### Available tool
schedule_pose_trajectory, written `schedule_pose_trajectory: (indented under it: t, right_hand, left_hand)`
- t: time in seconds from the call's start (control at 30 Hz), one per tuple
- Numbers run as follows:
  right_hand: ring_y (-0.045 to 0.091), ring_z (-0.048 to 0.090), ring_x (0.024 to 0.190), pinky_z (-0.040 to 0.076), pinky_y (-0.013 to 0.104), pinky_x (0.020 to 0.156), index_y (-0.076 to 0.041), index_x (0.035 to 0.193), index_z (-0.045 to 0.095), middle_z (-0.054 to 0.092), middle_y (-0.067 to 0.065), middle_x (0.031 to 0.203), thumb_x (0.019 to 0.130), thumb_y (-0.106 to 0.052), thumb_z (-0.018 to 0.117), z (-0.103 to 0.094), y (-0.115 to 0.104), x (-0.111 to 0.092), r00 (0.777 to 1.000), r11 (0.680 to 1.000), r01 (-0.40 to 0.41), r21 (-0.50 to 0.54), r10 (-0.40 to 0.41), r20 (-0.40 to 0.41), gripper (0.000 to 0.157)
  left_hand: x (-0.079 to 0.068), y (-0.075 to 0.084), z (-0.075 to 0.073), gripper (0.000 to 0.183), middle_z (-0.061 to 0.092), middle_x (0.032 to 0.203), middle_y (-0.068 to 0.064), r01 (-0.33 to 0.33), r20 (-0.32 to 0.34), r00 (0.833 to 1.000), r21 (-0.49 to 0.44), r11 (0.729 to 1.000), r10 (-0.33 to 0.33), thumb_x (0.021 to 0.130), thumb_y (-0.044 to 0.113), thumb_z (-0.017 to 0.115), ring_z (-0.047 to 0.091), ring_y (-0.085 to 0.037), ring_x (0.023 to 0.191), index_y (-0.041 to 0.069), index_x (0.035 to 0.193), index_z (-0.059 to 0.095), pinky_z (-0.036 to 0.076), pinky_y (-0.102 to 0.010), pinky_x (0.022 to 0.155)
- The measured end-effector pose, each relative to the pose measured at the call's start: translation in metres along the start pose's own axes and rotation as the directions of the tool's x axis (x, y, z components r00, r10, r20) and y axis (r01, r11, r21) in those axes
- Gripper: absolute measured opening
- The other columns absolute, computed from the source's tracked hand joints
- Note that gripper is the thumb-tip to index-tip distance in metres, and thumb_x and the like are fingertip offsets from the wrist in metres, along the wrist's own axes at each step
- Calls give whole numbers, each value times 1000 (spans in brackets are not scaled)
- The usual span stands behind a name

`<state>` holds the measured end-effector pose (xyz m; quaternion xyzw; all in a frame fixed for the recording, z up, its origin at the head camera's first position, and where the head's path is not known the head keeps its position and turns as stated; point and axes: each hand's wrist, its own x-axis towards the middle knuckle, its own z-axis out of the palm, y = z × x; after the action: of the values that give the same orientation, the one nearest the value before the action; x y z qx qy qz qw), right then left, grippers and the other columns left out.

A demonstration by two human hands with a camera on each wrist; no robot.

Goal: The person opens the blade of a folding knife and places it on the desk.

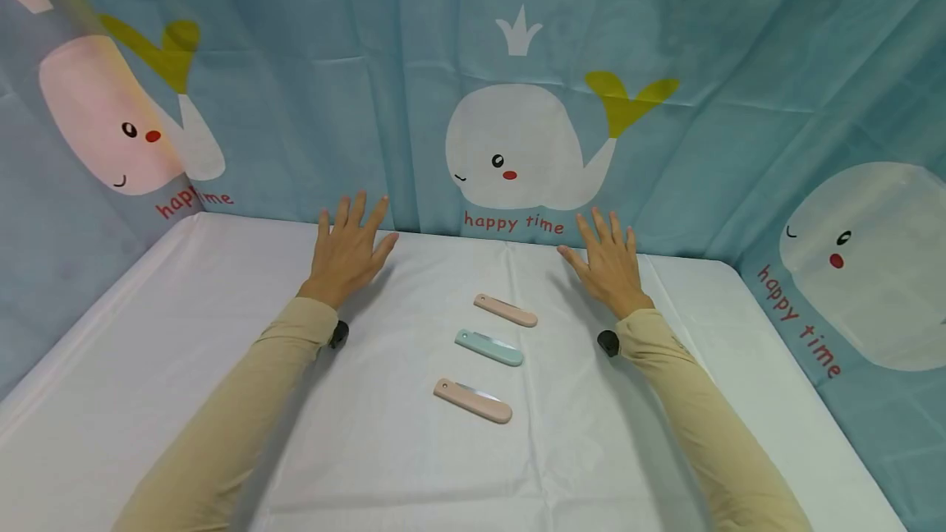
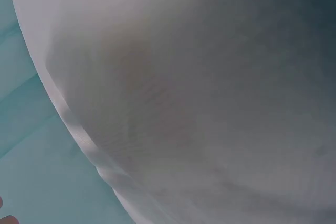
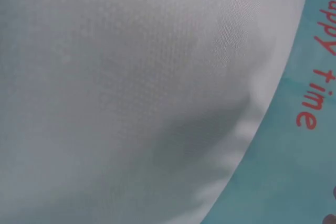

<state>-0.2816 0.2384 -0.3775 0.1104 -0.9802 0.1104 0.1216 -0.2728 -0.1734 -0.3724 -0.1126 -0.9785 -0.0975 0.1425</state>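
Observation:
Three folding knives lie in a slanted column on the white table, blades folded along their handles. The far one is a pink folding knife, the middle one a mint-green folding knife, the near one a larger-looking pink folding knife. My left hand is spread with straight fingers over the back of the table, left of the knives. To their right, my right hand is spread likewise, nearest the far pink knife. Both hands hold nothing. In the left wrist view only fingertips show at the lower corner.
A white cloth covers the table. Blue curtains with whale prints and "happy time" lettering hang behind and at both sides. Small black wrist devices, one at the left cuff and one at the right, sit under tan sleeves.

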Motion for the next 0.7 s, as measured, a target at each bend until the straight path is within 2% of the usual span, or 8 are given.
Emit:
schedule_pose_trajectory:
  t: [0.27, 0.7]
  right_hand:
    - [42, 5, 153, 3, 66, 119, -13, 158, 25, 17, 17, 165, 99, -57, 47, -5, -4, -4, 1000, 1000, 20, 2, -20, -1, 77]
    - [43, 7, 153, 5, 66, 118, -13, 158, 24, 16, 16, 166, 100, -58, 46, -14, -8, -16, 999, 999, 39, 10, -39, -1, 77]
  left_hand:
    - [-5, 1, -2, 64, 16, 164, -21, -9, 23, 1000, 14, 1000, 9, 105, 50, 36, 16, -44, 150, 20, 159, 20, 13, -68, 116]
    - [-14, 9, -8, 63, 23, 162, -22, -37, -12, 999, 19, 999, 37, 104, 49, 38, 22, -46, 147, 18, 158, 24, 16, -68, 115]
